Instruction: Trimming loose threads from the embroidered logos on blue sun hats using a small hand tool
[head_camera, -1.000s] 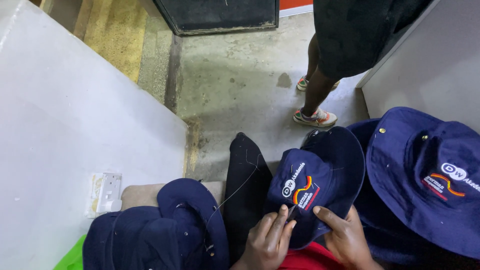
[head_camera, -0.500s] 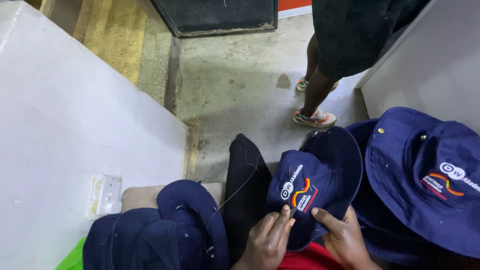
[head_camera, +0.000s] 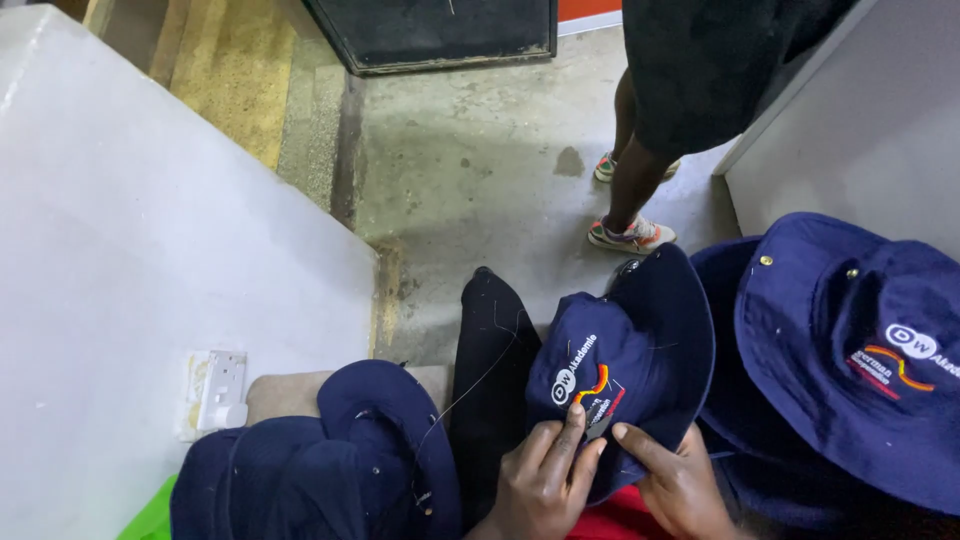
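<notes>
Hands meet low in the view over a navy bucket hat (head_camera: 625, 350) that rests on the person's lap, its crown turned up toward the camera and its brim fanning out behind. The left hand (head_camera: 545, 480) lies on the near side of the crown with its fingers (head_camera: 572, 432) pressed together on the cloth just below the embroidered logo patch (head_camera: 590, 385), pinching at the fabric there. The right hand (head_camera: 680, 480) comes in from the other side, its fingers curled under the brim edge and gripping the hat, the forefinger stretched toward the patch. A thin pale thread (head_camera: 480, 380) runs from the hat across the dark trouser leg (head_camera: 490, 370) toward the left.

At the left of the lap sits a heap of more navy hats (head_camera: 330, 460), and to the right a second pile (head_camera: 850, 360) with 1 hat lying crown up on top. A white wall (head_camera: 130, 250) with a socket plate (head_camera: 215, 390) fills the left side. On the concrete floor (head_camera: 470, 150) beyond, another person stands in sandals (head_camera: 630, 235), seen only from the legs down.
</notes>
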